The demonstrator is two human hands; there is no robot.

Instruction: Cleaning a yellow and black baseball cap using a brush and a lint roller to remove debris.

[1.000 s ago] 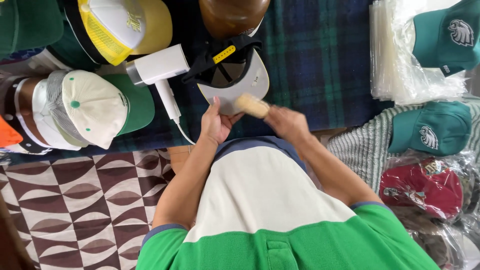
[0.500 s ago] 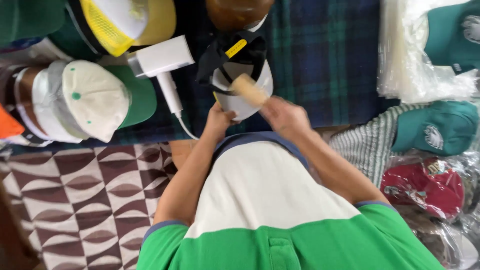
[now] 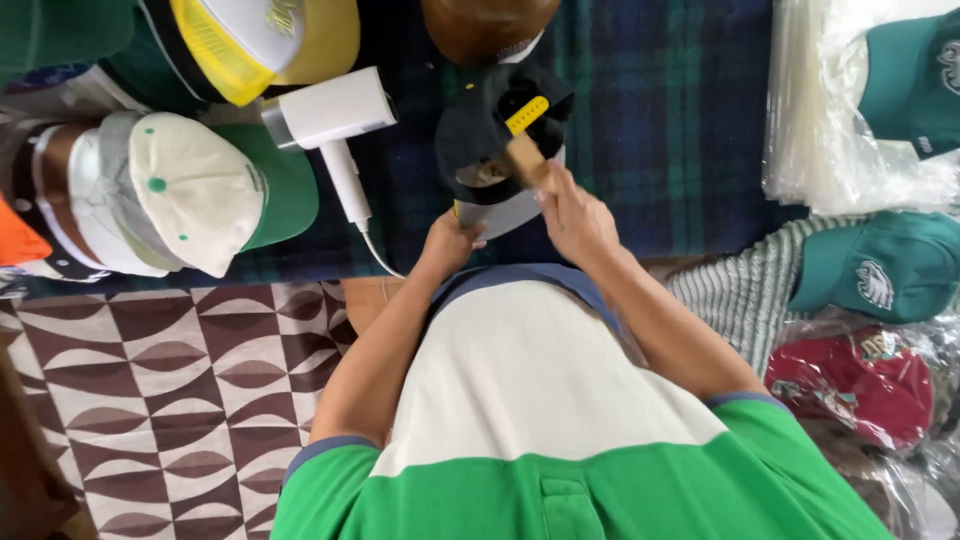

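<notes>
My left hand (image 3: 447, 243) grips the grey brim of a black cap (image 3: 487, 140) that has a yellow strap at its back. The cap is held upside down over the dark plaid cloth (image 3: 650, 110). My right hand (image 3: 573, 222) is shut on a small wooden brush (image 3: 527, 157), and the brush head rests against the inside of the cap near the strap.
A white hair dryer (image 3: 330, 115) lies left of the cap. A cream and green cap (image 3: 205, 195) and a yellow mesh cap (image 3: 255, 40) sit at the left. Teal caps (image 3: 880, 270), a stack of clear bags (image 3: 830, 130) and bagged caps (image 3: 850, 380) fill the right side.
The cap has been tipped away from me so its black inside faces up. My right hand moved the brush from the brim's underside up to the inside of the crown.
</notes>
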